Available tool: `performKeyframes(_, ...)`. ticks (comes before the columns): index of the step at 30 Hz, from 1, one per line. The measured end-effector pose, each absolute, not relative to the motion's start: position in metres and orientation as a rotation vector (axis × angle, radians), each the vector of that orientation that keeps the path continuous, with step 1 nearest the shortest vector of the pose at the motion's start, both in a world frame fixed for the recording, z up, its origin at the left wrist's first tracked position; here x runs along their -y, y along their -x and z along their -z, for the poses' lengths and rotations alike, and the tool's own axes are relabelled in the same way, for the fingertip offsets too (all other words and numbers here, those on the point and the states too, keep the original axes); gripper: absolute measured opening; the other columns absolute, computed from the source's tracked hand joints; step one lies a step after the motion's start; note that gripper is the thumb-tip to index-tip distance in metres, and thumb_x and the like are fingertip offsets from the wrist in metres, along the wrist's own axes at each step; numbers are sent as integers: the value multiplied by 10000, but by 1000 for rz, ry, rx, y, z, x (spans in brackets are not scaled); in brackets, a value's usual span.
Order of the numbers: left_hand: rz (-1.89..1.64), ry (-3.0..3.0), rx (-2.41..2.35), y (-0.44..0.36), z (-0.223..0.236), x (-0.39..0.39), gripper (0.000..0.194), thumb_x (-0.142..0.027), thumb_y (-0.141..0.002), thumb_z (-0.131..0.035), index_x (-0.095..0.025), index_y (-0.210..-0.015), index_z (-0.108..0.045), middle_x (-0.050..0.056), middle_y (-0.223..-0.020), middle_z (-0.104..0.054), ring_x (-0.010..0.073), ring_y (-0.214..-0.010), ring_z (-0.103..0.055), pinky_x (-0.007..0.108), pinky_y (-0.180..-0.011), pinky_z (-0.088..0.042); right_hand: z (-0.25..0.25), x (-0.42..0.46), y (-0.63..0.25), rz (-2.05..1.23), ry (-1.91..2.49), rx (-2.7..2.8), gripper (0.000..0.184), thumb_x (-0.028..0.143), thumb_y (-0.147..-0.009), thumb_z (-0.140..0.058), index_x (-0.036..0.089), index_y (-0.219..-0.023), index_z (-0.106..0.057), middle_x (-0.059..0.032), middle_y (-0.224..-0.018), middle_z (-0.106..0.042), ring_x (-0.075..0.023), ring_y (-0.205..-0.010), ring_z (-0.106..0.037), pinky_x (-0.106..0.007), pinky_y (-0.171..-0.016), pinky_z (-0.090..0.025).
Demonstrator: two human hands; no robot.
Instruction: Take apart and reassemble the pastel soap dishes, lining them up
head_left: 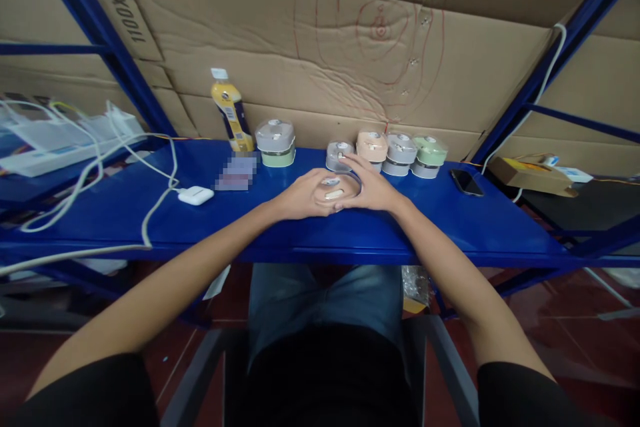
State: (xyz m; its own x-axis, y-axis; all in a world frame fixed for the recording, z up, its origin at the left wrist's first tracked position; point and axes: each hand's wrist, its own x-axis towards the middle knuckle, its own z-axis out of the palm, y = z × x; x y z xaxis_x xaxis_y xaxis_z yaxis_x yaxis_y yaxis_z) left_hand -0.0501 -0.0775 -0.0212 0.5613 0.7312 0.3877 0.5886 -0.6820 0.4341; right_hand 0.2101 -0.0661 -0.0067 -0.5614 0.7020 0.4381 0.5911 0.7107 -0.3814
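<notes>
Low over the front middle of the blue table (450,220) is a small beige rounded box (345,188) with a pale oblong piece and a round sticker on its top. My left hand (301,197) wraps round its left side. My right hand (373,187) curves round the right side, thumb at the front and fingers over the far edge. Its underside is hidden. Just behind my right fingertips stands a small grey box (339,156). Beside it, a peach-topped box (373,145), a grey-topped box (400,147) and a green-topped box (429,149) form a row.
Farther left stand a grey-and-green box (276,141) and a yellow drink bottle (231,113). A pixelated flat item (237,172), white earbud case (196,195) and white cables (150,213) lie leftward. Right are a phone (467,182) and cardboard carton (530,177). Cardboard wall (240,33) backs the table.
</notes>
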Motion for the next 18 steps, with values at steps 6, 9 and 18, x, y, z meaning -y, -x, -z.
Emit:
performKeyframes(6, -868, -2308, -862, 42, 32, 58, 1069, -531, -668, -993, -198, -1566, -518, 215, -1559, -680, 451, -1441, -671, 617, -1213, -549, 7, 73, -203, -267, 1105, 2445, 1038, 713, -794, -925, 246, -1650, -569, -195, -1602, -676, -454, -1467, -653, -625, -1218, -540)
performKeyframes(9, -924, -2183, -868, 40, 43, 56, 1205, -554, -645, -1017, -190, -1628, -424, 236, -1546, -683, 443, -1430, -685, 603, -1178, -575, 9, 71, -203, -230, 1116, 2424, 942, 717, -830, -883, 232, -1591, -613, -195, -1537, -720, -456, -1407, -687, -623, -1163, -569)
performKeyframes(18, -846, -2512, -861, 45, 36, 70, 696, -579, -896, -858, -246, -1494, -735, 143, -1452, -690, 383, -1419, -644, 574, -1268, -500, 1, 48, -248, -387, 1269, 2000, 799, 835, -930, -690, 207, -1425, -699, -167, -1333, -810, -407, -1223, -755, -597, -1097, -590)
